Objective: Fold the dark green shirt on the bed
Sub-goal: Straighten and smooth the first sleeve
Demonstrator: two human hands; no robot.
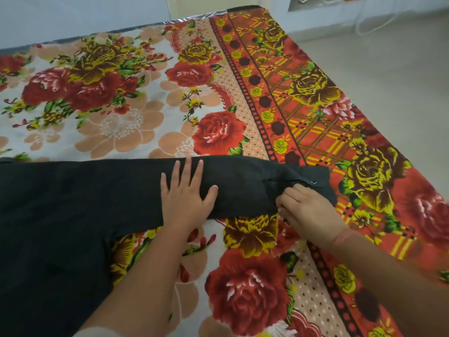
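Observation:
The dark green shirt lies spread on the bed, its body at the lower left and one long sleeve stretched out to the right. My left hand presses flat on the middle of that sleeve, fingers straight. My right hand sits at the cuff end with fingers curled, pinching the sleeve's near edge. The cuff with a small button lies just beyond the right hand's knuckles.
A floral bedsheet in red, yellow and peach covers the bed. The bed's right edge drops to a pale tiled floor. A wall runs behind the bed's far edge. A white cable hangs at the upper right.

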